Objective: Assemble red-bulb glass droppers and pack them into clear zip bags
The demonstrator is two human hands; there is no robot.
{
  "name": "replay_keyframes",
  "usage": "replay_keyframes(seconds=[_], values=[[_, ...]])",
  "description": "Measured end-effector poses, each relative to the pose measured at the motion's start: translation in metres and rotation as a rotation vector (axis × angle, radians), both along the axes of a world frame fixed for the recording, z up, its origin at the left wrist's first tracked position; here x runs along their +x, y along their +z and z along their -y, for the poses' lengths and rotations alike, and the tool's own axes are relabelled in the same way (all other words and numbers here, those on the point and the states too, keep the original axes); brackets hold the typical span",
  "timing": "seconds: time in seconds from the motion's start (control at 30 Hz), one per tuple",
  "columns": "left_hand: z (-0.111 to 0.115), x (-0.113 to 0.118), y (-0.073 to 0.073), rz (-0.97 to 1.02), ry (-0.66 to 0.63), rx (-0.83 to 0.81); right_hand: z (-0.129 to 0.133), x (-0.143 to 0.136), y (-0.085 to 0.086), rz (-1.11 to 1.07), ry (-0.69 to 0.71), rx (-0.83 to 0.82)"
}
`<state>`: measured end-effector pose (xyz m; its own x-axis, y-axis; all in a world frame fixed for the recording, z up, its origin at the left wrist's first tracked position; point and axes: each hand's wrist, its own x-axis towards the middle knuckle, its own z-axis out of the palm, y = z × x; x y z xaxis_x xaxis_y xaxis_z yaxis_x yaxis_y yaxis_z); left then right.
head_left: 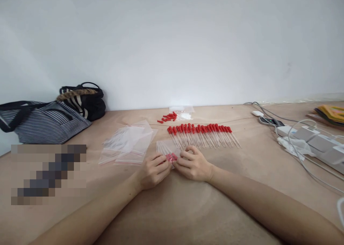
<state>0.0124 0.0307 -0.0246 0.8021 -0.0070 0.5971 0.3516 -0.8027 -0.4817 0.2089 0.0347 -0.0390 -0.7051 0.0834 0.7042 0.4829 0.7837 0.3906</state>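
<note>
A small clear plastic bag (167, 145) lies between my hands, with several red-topped droppers inside it. Their pale tubes point away from me and their red bulbs (172, 156) are at the near end. My left hand (155, 171) pinches the bag's near left edge, fingers closed. On the near right edge, my right hand (194, 164) has its thumb and fingers closed too. The fingers partly cover the bag's near edge. Just beyond my right hand, a row of droppers (200, 130) with red bulbs and clear tubes lies side by side.
Flat clear zip bags (129, 141) are spread to the left. Loose red bulbs (168, 117) and clear tubes (185, 116) lie near the wall. A striped bag (51, 121) and a black bag (92, 101) stand far left. Cables and a power strip (311, 137) occupy the right.
</note>
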Motion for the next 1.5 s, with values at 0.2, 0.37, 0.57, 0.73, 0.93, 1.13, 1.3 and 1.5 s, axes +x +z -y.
replay_keyframes(seconds=[0.2,0.37,0.57,0.73,0.93,1.13,1.3,1.5], values=[[0.001,-0.002,0.001,0.057,-0.027,0.027,-0.002,-0.002,-0.003,-0.014,0.028,0.014],[0.002,-0.004,0.002,0.039,-0.038,0.020,-0.002,-0.001,-0.002,-0.041,0.005,0.019],[0.003,-0.014,0.006,0.061,-0.017,0.017,-0.002,-0.002,0.000,-0.061,0.017,0.054],[0.003,-0.019,0.002,0.034,-0.020,0.027,-0.001,-0.005,0.001,-0.101,0.011,0.036],[0.002,-0.020,0.000,0.041,-0.036,0.032,0.001,-0.015,0.002,-0.075,0.030,0.037],[-0.001,-0.033,-0.005,0.043,0.032,-0.008,0.001,-0.015,0.002,-0.099,0.037,0.055],[0.000,-0.037,-0.010,0.064,0.061,0.000,0.001,-0.015,0.002,-0.176,-0.034,0.018],[-0.001,-0.029,-0.004,0.098,0.035,-0.014,-0.001,-0.014,0.000,-0.166,-0.023,0.012]])
